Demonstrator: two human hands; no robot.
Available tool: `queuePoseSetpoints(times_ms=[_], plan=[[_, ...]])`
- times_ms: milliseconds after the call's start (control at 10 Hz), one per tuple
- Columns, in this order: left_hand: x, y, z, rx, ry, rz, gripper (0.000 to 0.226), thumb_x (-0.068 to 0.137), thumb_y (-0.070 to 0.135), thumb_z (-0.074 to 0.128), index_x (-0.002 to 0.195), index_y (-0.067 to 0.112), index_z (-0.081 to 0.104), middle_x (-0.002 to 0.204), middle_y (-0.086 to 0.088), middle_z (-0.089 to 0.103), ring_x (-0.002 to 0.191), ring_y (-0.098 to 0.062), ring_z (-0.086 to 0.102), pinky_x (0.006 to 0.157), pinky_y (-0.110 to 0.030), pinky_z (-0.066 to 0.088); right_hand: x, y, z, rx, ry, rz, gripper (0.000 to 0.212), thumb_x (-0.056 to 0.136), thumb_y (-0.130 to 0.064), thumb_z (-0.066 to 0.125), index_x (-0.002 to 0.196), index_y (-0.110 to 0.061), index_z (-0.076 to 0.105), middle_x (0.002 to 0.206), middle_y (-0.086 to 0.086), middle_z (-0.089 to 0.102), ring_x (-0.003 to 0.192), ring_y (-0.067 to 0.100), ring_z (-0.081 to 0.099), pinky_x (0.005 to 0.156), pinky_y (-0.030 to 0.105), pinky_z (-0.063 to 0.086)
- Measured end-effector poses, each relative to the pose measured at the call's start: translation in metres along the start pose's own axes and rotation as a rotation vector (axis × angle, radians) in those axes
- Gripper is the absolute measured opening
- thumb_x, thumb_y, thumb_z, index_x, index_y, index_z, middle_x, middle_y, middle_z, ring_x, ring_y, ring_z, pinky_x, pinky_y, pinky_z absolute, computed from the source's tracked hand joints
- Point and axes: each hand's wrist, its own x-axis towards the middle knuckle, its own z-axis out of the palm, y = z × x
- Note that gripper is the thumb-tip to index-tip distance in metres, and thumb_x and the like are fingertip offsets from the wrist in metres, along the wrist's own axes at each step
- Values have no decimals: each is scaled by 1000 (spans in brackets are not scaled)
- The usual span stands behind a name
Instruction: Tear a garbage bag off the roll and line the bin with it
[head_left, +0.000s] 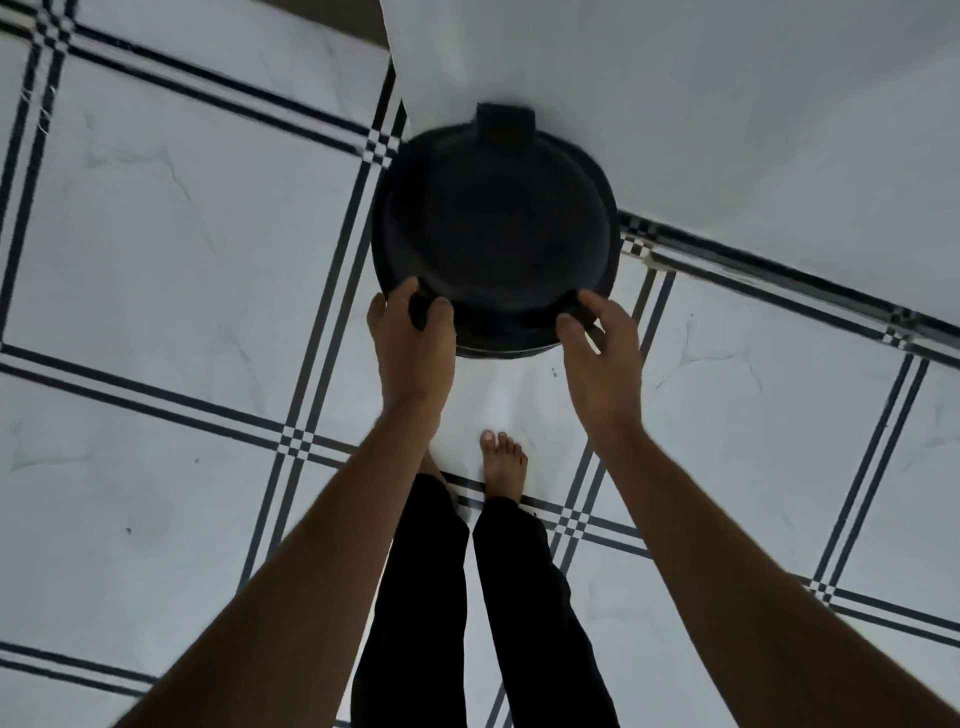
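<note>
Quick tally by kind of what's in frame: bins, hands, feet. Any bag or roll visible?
Black bin, lid closed: 1
Hands on the lid's near edge: 2, left hand, right hand
Bare feet: 2, one clear, the other mostly hidden behind the left forearm
Garbage bag or roll: 0
Total: 5
</note>
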Motion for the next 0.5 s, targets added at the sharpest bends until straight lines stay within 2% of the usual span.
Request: queuePoseSetpoints(times_ms=[100, 200, 300, 400, 500], plan=[[4, -23, 15, 43, -6, -48, 38, 92, 28, 53, 128, 16, 53, 142, -5, 44, 115, -18, 50, 80, -15, 41, 5, 33, 9, -110, -70, 12, 44, 95, -27, 61, 139, -24, 52, 142, -6, 48, 121, 7, 50, 91, 15, 45], [8, -42, 20, 97, -36, -70, 39, 94, 29, 54, 131, 16, 53, 138, -3, 49, 117, -19, 53, 82, -19, 44, 10, 53, 14, -276, -192, -29, 48, 97, -28, 58, 144, -21, 48, 148, -8, 41, 130, 8, 42, 100, 17, 34], [3, -50, 10, 226, -61, -102, 40, 97, 31, 52, 134, 18, 53, 139, -2, 55, 122, -19, 55, 88, -26, 42, 11, 54, 7, -385, -251, -32, 49, 97, -27, 59, 144, -19, 48, 151, -1, 41, 138, 16, 40, 109, 23, 31], [-23, -32, -14, 340, 1, 19, 27, 94, 20, 55, 120, 17, 63, 120, 3, 68, 105, -12, 62, 83, -23, 44, 1, 30, -12, -363, -214, -77, 38, 96, -23, 59, 133, -20, 57, 121, -11, 48, 115, 8, 51, 107, 38, 47], [-52, 4, -40, 388, -4, 172, 19, 92, 16, 55, 104, 21, 69, 100, 11, 70, 90, -4, 62, 71, -7, 39, -15, -8, -30, -445, -240, -235, 30, 95, -21, 58, 124, -20, 64, 112, -10, 56, 94, 0, 57, 96, 32, 53]])
